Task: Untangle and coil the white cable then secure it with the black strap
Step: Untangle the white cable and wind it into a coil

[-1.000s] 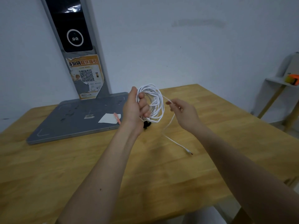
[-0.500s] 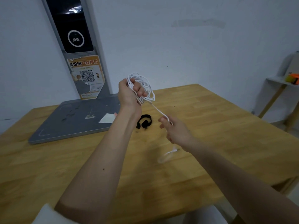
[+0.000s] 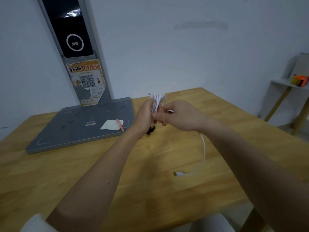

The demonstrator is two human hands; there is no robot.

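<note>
A broad wooden table with a pale butcher-block top [image 3: 167, 164] fills the room's near side, and on its far left lies a flat grey metal base plate [image 3: 80, 124] with a tall grey post rising from it. Over the table's middle the person holds both bare arms out. The left hand [image 3: 144, 114] is closed in a fist round a bunched coil of thin white cable [image 3: 156, 102], whose loops stick up above the knuckles. The right hand [image 3: 180, 117] sits just beside it, touching, thumb and forefinger pinched together on a strand at the coil's edge. From under that hand a loose tail of the cable hangs down and curls onto the table, ending in a small white plug [image 3: 178, 173] well apart from both hands. The small black strap [image 3: 150, 130] lies on the wood directly below the left wrist, mostly hidden by it.

To my eye the coiling step is nearly done, with one tail left. Next calls for winding that last length onto the bundle, then reaching down for the strap without loosening the fist.
</note>
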